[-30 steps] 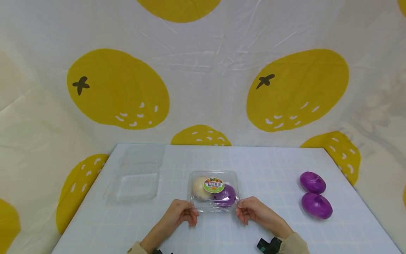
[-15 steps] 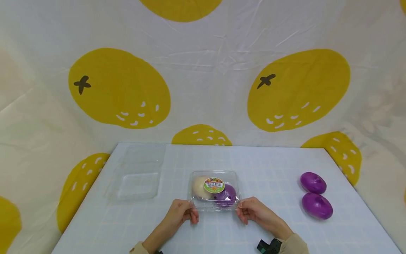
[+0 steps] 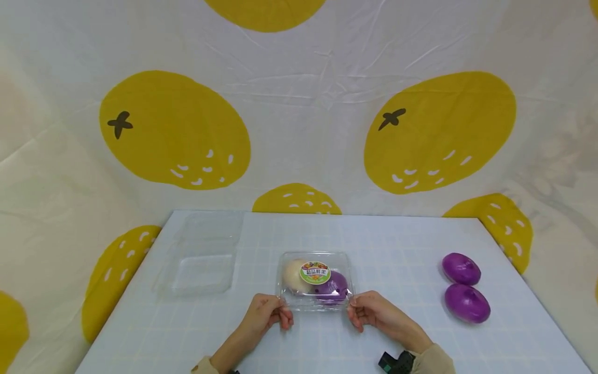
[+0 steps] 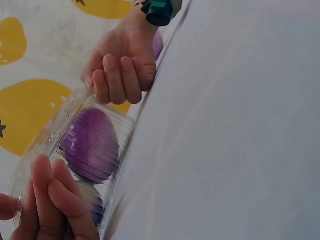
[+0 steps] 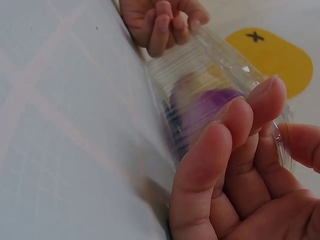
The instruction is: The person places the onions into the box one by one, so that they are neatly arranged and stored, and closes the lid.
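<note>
A lidded clear plastic box [image 3: 337,256] sits mid-table, its front edge toward me. Inside are a purple onion [image 3: 333,286] on the right and a pale round vegetable [image 3: 294,278] on the left, seen through the lid with its green-rimmed label [image 3: 315,273]. At the box's front left corner my left hand [image 3: 268,310] pinches the rim between thumb and fingers. My right hand [image 3: 374,310] does the same at the front right corner. In the right wrist view, the right thumb [image 5: 302,142] presses the plastic rim from the side opposite the fingers.
Toward the back left of the white table [image 3: 397,239] lies another clear plastic box [image 3: 203,295], its lid folded back. Two purple onions [image 3: 461,268] touch each other on the right side. A curtain [image 3: 303,130] printed with yellow fruit hangs behind the table.
</note>
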Tool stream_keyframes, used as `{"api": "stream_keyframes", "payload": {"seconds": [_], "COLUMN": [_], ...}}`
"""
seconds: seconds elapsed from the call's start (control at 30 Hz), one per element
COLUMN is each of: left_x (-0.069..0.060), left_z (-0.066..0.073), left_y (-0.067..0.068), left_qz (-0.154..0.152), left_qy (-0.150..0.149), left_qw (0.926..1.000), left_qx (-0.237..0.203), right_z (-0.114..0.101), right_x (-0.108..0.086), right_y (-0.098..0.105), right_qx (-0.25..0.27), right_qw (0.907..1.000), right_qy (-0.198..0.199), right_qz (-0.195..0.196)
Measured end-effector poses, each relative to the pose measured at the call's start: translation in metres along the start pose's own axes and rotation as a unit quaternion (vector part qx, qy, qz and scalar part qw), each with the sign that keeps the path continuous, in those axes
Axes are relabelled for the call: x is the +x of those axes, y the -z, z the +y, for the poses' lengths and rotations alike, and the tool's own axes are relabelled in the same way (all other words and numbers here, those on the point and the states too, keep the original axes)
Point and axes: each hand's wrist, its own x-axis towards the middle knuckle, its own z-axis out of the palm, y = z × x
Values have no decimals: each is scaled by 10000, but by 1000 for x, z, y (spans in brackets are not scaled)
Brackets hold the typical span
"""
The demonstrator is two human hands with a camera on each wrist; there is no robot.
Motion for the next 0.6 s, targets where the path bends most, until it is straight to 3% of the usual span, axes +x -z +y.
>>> {"api": "stream_keyframes", "payload": {"seconds": [0.2,0.4,0.6], "left_x": [1,4,10], "left_z": [-1,2,5], "left_y": [-1,0,-1], "left_qz": [76,121,428], "left_qy": [3,181,360], "left_qw": [9999,9996,9984], "left_qx": [-111,-159,-15], "right_z": [-2,-7,-11], "right_x": [0,2,5], "right_y": [0,0,2], "right_qx": [6,75,14], "right_qw": [10000,9994,9990], "right_qy": [-12,-289,-323], "right_qz": [-46,173,296]}}
